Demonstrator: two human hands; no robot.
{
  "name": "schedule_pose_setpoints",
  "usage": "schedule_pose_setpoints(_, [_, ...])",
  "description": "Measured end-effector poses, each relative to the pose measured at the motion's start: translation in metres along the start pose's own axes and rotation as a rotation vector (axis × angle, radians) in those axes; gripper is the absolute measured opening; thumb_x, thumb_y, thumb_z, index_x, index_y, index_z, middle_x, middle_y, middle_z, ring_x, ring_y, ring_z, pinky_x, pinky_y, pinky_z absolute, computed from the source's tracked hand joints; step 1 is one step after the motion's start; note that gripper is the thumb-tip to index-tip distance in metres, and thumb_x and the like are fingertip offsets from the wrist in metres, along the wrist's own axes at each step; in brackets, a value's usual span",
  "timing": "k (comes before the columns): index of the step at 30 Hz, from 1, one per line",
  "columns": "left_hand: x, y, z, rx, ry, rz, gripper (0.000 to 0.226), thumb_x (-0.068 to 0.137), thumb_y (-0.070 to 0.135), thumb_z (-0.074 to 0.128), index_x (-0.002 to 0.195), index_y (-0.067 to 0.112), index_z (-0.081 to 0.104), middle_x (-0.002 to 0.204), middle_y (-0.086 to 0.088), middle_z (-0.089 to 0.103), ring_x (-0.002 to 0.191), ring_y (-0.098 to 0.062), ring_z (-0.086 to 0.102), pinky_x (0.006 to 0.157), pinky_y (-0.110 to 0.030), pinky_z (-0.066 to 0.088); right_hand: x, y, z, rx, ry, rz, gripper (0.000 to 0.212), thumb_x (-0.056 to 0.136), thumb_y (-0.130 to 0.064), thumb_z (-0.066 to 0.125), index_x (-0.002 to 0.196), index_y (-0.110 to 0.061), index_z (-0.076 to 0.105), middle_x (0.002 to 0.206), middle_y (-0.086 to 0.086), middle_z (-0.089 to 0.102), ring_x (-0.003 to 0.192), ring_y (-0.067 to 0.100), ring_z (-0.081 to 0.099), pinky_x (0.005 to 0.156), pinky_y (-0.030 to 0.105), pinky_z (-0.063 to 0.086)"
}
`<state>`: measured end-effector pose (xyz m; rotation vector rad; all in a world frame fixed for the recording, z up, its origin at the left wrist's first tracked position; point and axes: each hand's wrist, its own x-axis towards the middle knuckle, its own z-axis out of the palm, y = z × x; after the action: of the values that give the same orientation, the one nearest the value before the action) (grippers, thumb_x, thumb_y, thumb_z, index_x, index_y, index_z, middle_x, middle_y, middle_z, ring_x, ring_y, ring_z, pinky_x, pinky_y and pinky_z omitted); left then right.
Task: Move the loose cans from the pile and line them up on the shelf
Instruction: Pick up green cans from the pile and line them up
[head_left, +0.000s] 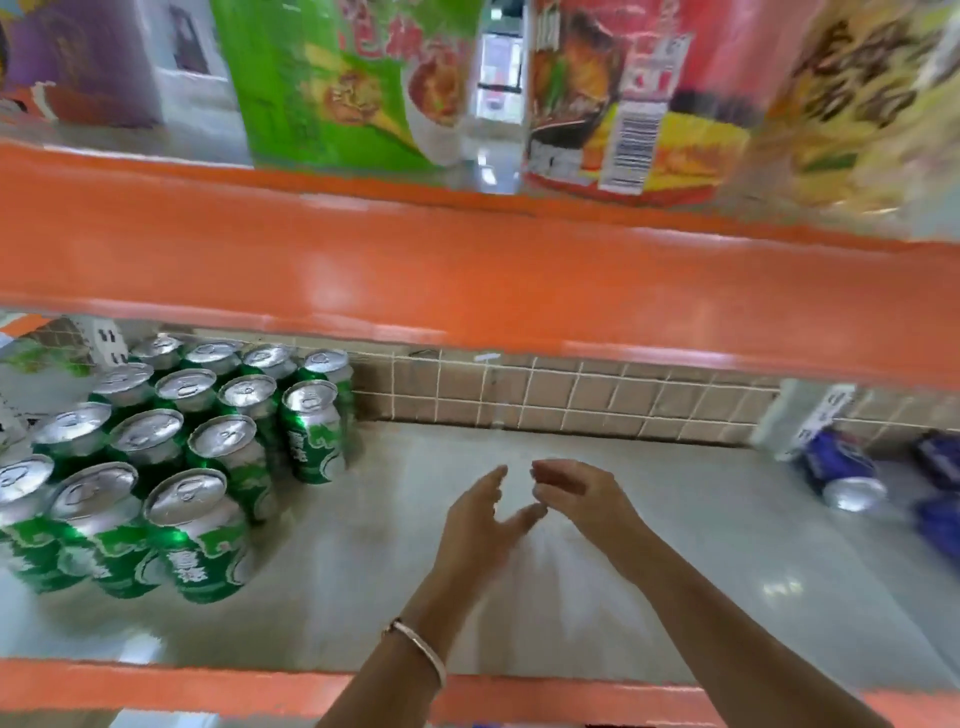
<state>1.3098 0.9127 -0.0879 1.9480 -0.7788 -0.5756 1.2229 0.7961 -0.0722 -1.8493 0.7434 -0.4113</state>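
Two bare hands hover empty at the centre of the frame, above the grey shelf (363, 571). The left hand (483, 519) has its fingers straight and spread. The right hand (582, 493) has its fingers loosely bent and apart, holding nothing. Upright green cans (208, 467) stand in tidy rows at the left. The loose blue cans (935, 519) lie at the far right edge, though blur makes their number uncertain. The nearest blue can (841, 475) lies on its side, silver end towards the camera. It is well right of both hands and closer to the right hand.
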Motion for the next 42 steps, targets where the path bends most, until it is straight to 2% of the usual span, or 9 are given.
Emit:
schedule_pose_setpoints(4, [-0.001, 0.047, 0.063, -0.094, -0.134, 0.054, 0.075, 0.078, 0.042, 0.071, 0.142, 0.02, 0.039, 0.144, 0.0, 0.045, 0.125, -0.012, 0.049, 0.07, -0.006, 0.042, -0.044, 0.028, -0.087, 0.047, 0.119, 0.062, 0.018, 0.083, -0.02, 0.072, 0.1, -0.02, 0.07, 0.11, 0.008, 0.069, 0.107, 0.021, 0.063, 0.095, 0.032, 0.049])
schedule_pose_setpoints(12, [-0.051, 0.157, 0.214, -0.211, -0.372, 0.15, 0.085, 0.073, 0.041, 0.076, 0.144, 0.02, 0.034, 0.147, 0.002, 0.039, 0.129, -0.017, 0.045, 0.102, -0.037, 0.045, -0.15, 0.087, -0.25, 0.213, 0.357, 0.139, 0.057, 0.083, -0.023, 0.069, 0.136, -0.019, 0.047, 0.132, -0.006, 0.051, 0.122, 0.011, 0.049, 0.097, 0.027, 0.039])
schedule_pose_setpoints(17, [-0.096, 0.206, 0.307, -0.219, -0.524, 0.196, 0.109, 0.046, 0.073, 0.072, 0.137, 0.022, 0.041, 0.134, 0.01, 0.046, 0.116, -0.012, 0.051, 0.1, -0.033, 0.045, -0.218, 0.13, -0.334, 0.309, 0.523, 0.15, 0.06, 0.081, -0.019, 0.071, 0.136, -0.019, 0.046, 0.131, -0.003, 0.053, 0.121, 0.014, 0.051, 0.1, 0.03, 0.041])
schedule_pose_setpoints(23, [-0.143, 0.257, 0.404, -0.25, -0.64, 0.189, 0.093, 0.067, 0.047, 0.079, 0.143, 0.018, 0.033, 0.139, 0.0, 0.041, 0.115, -0.016, 0.051, 0.096, -0.03, 0.045, -0.286, 0.165, -0.408, 0.367, 0.723, 0.147, 0.062, 0.082, -0.02, 0.07, 0.138, -0.019, 0.044, 0.133, -0.001, 0.051, 0.124, 0.016, 0.051, 0.097, 0.029, 0.041])
schedule_pose_setpoints(26, [-0.156, 0.275, 0.453, -0.275, -0.695, 0.181, 0.08, 0.077, 0.032, 0.075, 0.142, 0.014, 0.032, 0.137, -0.001, 0.045, 0.105, -0.011, 0.051, 0.089, -0.026, 0.047, -0.31, 0.183, -0.441, 0.403, 0.794, 0.144, 0.049, 0.087, -0.013, 0.064, 0.134, -0.015, 0.048, 0.12, -0.001, 0.061, 0.108, 0.008, 0.06, 0.094, 0.024, 0.046])
schedule_pose_setpoints(29, [-0.168, 0.297, 0.492, -0.291, -0.739, 0.198, 0.069, 0.078, 0.031, 0.075, 0.134, 0.016, 0.039, 0.096, 0.017, 0.052, 0.089, -0.005, 0.053, 0.071, -0.014, 0.043, -0.331, 0.198, -0.47, 0.425, 0.849, 0.138, 0.024, 0.09, -0.007, 0.059, 0.099, -0.03, 0.057, 0.092, -0.019, 0.065, 0.076, -0.014, 0.063, 0.068, 0.007, 0.047])
schedule_pose_setpoints(35, [-0.156, 0.338, 0.576, -0.271, -0.858, 0.221, 0.089, 0.065, 0.051, 0.076, 0.139, 0.023, 0.035, 0.14, 0.0, 0.042, 0.118, -0.017, 0.052, 0.093, -0.033, 0.047, -0.34, 0.226, -0.539, 0.436, 0.983, 0.202, 0.045, 0.087, -0.029, 0.065, 0.13, -0.024, 0.053, 0.124, -0.009, 0.059, 0.114, 0.01, 0.057, 0.097, 0.029, 0.044])
schedule_pose_setpoints(39, [-0.13, 0.375, 0.639, -0.3, -0.879, 0.205, 0.083, 0.073, 0.05, 0.073, 0.141, 0.026, 0.031, 0.127, 0.006, 0.049, 0.102, -0.01, 0.051, 0.066, -0.019, 0.043, -0.321, 0.243, -0.603, 0.462, 1.042, 0.19, 0.03, 0.086, -0.029, 0.067, 0.116, -0.025, 0.062, 0.105, -0.017, 0.066, 0.1, 0.002, 0.062, 0.091, 0.028, 0.048])
schedule_pose_setpoints(42, [-0.109, 0.404, 0.685, -0.328, -0.899, 0.215, 0.081, 0.075, 0.046, 0.073, 0.141, 0.022, 0.033, 0.114, 0.009, 0.056, 0.096, -0.007, 0.056, 0.07, -0.018, 0.043, -0.304, 0.259, -0.649, 0.494, 1.097, 0.189, 0.065, 0.069, -0.05, 0.076, 0.125, -0.02, 0.059, 0.118, -0.004, 0.066, 0.11, 0.013, 0.062, 0.103, 0.039, 0.045])
